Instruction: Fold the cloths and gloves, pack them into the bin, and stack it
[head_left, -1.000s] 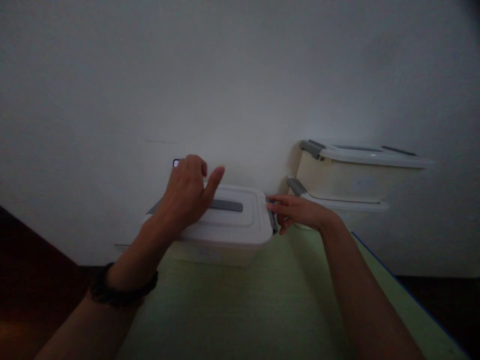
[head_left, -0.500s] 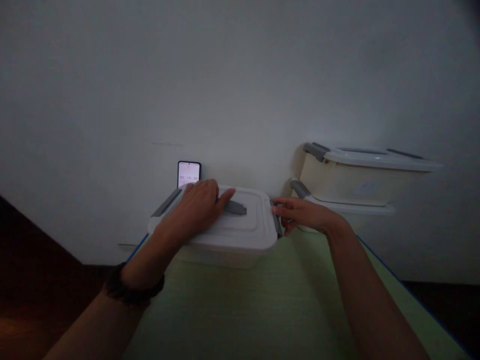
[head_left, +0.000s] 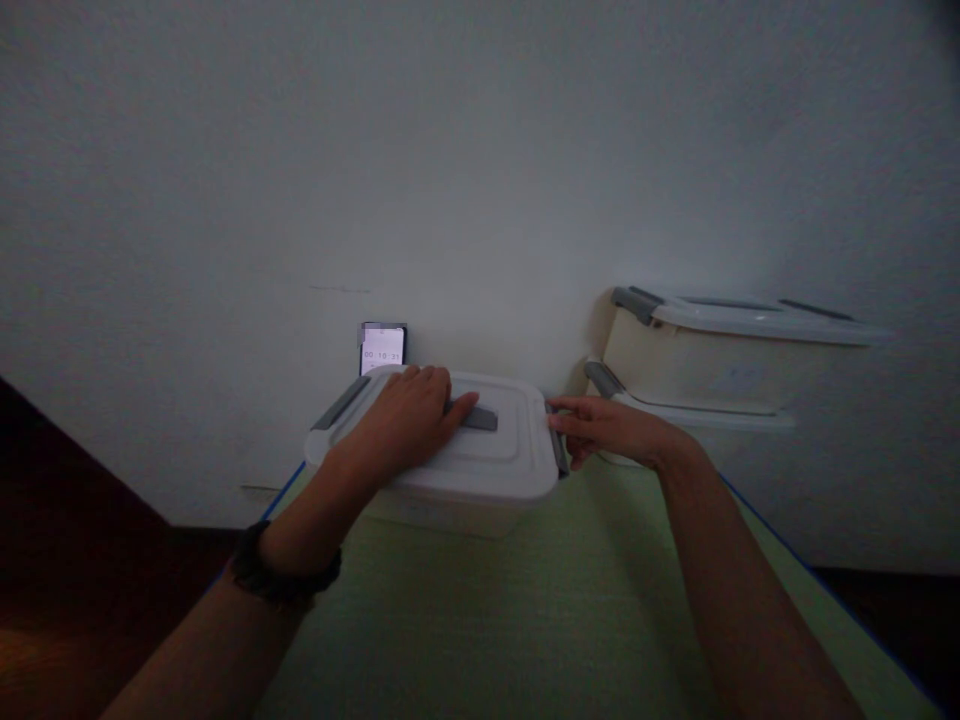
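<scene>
A white plastic storage box [head_left: 480, 500] with a white lid [head_left: 510, 455] and grey clips stands on a green mat [head_left: 480, 620] near the wall. My left hand [head_left: 409, 420] lies flat on the lid, its fingers stretched over the grey top handle [head_left: 480, 418]. A dark band circles that wrist. My right hand [head_left: 607, 428] is at the box's right end, its fingertips curled against the grey side clip [head_left: 557, 445].
Two more white lidded boxes [head_left: 720, 370] are stacked at the right against the wall. A phone [head_left: 383, 348] with a lit timer screen leans on the wall behind the box. Dark floor lies left of the mat, and a blue edge borders the mat's right side.
My left hand came down from above the lid and now rests flat on it, uncovering the phone behind. The right hand has stayed at the side clip.
</scene>
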